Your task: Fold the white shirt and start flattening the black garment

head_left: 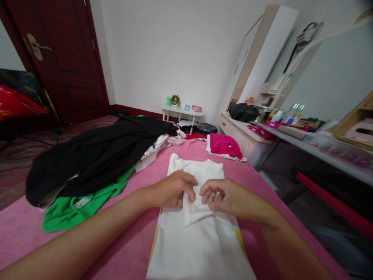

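Note:
A white garment [201, 249] with yellow strips along its sides lies lengthwise in front of me, its upper part folded over on itself. My left hand [175, 189] rests at the left edge of a folded flap [198, 212], fingers bent downward and thumb apart from them. Just to the right, my right hand [223, 196] hovers over or touches the same flap; which one I cannot tell. Its fingers are loosely curled, with nothing visible in them. A small gap separates the two hands.
Pink bedding [125, 241] lies beneath the garment. To the left is a heap with a black garment [96, 155] and a green one [87, 210]. A folded magenta garment [224, 146] lies at the far right. A cluttered dressing table [314, 140] borders the right side.

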Demonstrator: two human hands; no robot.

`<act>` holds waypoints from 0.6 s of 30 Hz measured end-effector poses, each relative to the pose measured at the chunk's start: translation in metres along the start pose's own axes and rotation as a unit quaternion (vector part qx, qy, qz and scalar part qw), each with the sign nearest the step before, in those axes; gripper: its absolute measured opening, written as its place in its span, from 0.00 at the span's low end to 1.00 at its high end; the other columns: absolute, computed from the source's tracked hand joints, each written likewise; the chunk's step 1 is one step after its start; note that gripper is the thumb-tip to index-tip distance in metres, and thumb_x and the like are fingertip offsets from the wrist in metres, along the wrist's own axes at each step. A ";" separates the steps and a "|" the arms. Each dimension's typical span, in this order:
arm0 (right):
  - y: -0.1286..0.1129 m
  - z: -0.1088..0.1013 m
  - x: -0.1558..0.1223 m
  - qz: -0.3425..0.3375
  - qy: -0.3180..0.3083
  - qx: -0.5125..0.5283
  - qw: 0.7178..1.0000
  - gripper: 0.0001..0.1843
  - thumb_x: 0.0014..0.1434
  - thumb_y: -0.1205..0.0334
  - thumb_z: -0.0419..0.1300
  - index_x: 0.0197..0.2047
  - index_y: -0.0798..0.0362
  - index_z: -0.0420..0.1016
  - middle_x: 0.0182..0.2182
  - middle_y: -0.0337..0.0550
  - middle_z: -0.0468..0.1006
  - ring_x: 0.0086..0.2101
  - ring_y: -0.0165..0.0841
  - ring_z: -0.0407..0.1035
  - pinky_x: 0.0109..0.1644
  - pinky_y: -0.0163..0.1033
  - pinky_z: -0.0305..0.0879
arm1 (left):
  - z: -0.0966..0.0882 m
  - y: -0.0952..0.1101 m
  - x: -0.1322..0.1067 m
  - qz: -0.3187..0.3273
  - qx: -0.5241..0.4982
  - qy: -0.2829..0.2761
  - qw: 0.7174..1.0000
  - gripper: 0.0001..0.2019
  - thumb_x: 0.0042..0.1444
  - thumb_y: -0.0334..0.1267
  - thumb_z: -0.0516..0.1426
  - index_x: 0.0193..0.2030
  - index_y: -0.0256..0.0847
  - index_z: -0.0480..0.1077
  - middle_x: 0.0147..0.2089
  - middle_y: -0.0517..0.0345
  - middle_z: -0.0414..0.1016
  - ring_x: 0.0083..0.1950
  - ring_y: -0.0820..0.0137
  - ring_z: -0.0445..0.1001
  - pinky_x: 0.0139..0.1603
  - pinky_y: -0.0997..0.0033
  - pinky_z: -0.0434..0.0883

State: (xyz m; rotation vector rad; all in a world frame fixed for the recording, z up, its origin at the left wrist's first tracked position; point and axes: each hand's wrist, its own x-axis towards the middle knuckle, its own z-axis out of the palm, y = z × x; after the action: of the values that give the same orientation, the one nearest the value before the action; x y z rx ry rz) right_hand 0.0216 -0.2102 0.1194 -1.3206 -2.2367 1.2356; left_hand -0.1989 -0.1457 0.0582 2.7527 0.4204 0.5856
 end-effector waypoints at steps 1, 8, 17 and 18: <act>0.005 -0.002 0.000 0.015 0.020 -0.032 0.999 0.17 0.45 0.72 0.59 0.41 0.55 0.75 0.35 0.41 0.77 0.33 0.29 0.69 0.35 0.31 0.63 | 0.001 -0.001 0.000 0.002 -0.019 -0.001 1.000 0.10 0.43 0.28 0.62 0.34 0.43 0.76 0.53 0.54 0.72 0.55 0.62 0.69 0.58 0.64 0.62; 0.025 -0.001 0.006 0.058 0.097 -0.152 0.982 0.18 0.45 0.59 0.66 0.42 0.51 0.76 0.33 0.39 0.76 0.31 0.31 0.68 0.33 0.33 0.60 | -0.004 0.002 0.000 0.004 -0.102 -0.018 0.995 0.13 0.39 0.20 0.57 0.31 0.39 0.74 0.44 0.56 0.77 0.44 0.67 0.74 0.48 0.73 0.66; 0.018 0.010 0.008 -0.019 0.044 -0.170 0.984 0.24 0.36 0.53 0.72 0.40 0.48 0.77 0.39 0.39 0.75 0.37 0.35 0.68 0.38 0.34 0.60 | -0.002 0.006 0.000 -0.130 -0.117 0.082 0.981 0.11 0.50 0.28 0.56 0.39 0.42 0.77 0.39 0.58 0.79 0.41 0.67 0.76 0.45 0.72 0.67; 0.020 0.009 0.009 -0.022 0.064 -0.174 0.982 0.17 0.39 0.57 0.70 0.35 0.50 0.77 0.37 0.38 0.75 0.36 0.34 0.68 0.37 0.34 0.60 | -0.002 0.005 0.001 -0.144 -0.105 0.117 0.977 0.10 0.51 0.31 0.57 0.39 0.42 0.76 0.40 0.57 0.79 0.43 0.66 0.75 0.46 0.71 0.66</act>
State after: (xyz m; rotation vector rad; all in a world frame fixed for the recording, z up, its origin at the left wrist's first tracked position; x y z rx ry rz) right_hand 0.0231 -0.2033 0.0973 -1.4120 -2.4483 0.7414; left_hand -0.1978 -0.1495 0.0615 2.3733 0.7494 0.8268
